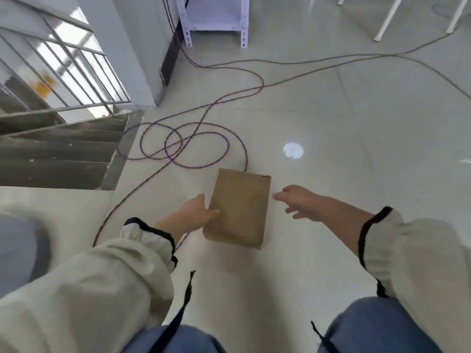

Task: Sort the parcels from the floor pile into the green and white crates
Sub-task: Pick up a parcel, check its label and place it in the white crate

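Parcel (239,207), flat and of brown paper, is gripped at its left edge by the left hand (195,212), thumb on top and fingers hidden beneath it. The right hand (295,200) is just right of the parcel with its fingers spread apart, holding nothing and not touching the paper. The parcel is over the pale tiled floor (318,118), its far end tipped slightly right; whether it lies on the tiles or is lifted off them cannot be told. Both arms wear cream sleeves (107,276) with black cuffs, nearer the camera than the parcel. Just beyond the parcel a purple cable (191,146) lies in loops, one strand passing behind its far edge. Left of the parcel stairs (63,154) go down beside a railing (76,62). Far beyond it stands a white shelf (214,21).
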Motion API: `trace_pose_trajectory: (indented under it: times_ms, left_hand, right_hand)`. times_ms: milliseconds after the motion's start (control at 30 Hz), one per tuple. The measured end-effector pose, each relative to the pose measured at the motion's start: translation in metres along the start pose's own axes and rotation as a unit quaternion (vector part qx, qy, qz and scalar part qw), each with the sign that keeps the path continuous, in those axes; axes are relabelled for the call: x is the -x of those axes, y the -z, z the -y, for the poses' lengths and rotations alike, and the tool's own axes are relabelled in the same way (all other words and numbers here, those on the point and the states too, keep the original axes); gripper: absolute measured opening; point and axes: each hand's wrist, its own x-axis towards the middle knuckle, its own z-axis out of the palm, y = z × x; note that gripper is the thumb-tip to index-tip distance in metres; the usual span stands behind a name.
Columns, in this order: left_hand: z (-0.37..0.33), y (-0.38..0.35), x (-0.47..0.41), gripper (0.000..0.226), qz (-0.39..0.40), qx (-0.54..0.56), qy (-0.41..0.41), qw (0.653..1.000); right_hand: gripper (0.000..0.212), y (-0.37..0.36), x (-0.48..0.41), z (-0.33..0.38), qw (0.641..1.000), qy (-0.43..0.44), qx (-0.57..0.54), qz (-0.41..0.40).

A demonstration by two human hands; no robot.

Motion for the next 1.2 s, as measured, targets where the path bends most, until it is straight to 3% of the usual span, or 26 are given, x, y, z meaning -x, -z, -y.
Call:
trace_pose_trajectory:
  times_ms: [167, 267, 400, 567, 700, 833, 900, 1000, 1100, 1200]
  left_hand:
    - [-0.006, -0.016, 0.004, 0.057, -0.010, 0.002, -0.003, 1.000]
    - [-0.012, -0.019, 0.007, 0.058, -0.003, -0.001, 0.007, 1.000]
    - [-0.021, -0.021, -0.002, 0.068, 0.016, 0.040, 0.017, 0.999]
    - [-0.025, -0.017, 0.005, 0.041, -0.004, 0.054, 0.046, 0.997]
    - [-0.036, -0.014, 0.008, 0.018, -0.032, 0.209, 0.040, 0.977]
    - [-0.044, -0.007, 0.004, 0.020, -0.015, 0.408, 0.084, 0.909]
    - [-0.040, -0.009, 0.001, 0.041, 0.015, 0.421, 0.116, 0.900]
    - [-0.036, -0.019, 0.003, 0.053, 0.091, 0.344, 0.127, 0.926]
    - [-0.038, -0.020, 0.004, 0.049, 0.144, 0.367, 0.121, 0.911]
    - [-0.040, -0.018, 0.003, 0.031, 0.139, 0.409, 0.116, 0.895]
  right_hand:
    - [0.067, -0.027, 0.002, -0.011, 0.999, -0.022, -0.005, 0.037]
    - [0.066, -0.030, -0.003, -0.012, 0.994, -0.040, -0.091, 0.056]
    - [0.041, -0.029, -0.022, -0.011, 0.976, -0.032, -0.199, 0.085]
    - [0.042, -0.024, -0.018, -0.018, 0.965, -0.047, -0.244, 0.090]
    - [0.049, -0.001, -0.020, -0.021, 0.948, -0.014, -0.316, 0.019]
    - [0.062, 0.021, -0.028, -0.021, 0.915, 0.002, -0.398, -0.069]
    - [0.065, 0.025, -0.025, -0.023, 0.923, -0.003, -0.380, -0.050]
    - [0.059, 0.022, -0.018, -0.029, 0.959, -0.025, -0.281, 0.019]
    - [0.047, 0.021, -0.016, -0.030, 0.963, -0.033, -0.263, 0.049]
    - [0.037, 0.024, -0.016, -0.029, 0.955, -0.017, -0.290, 0.050]
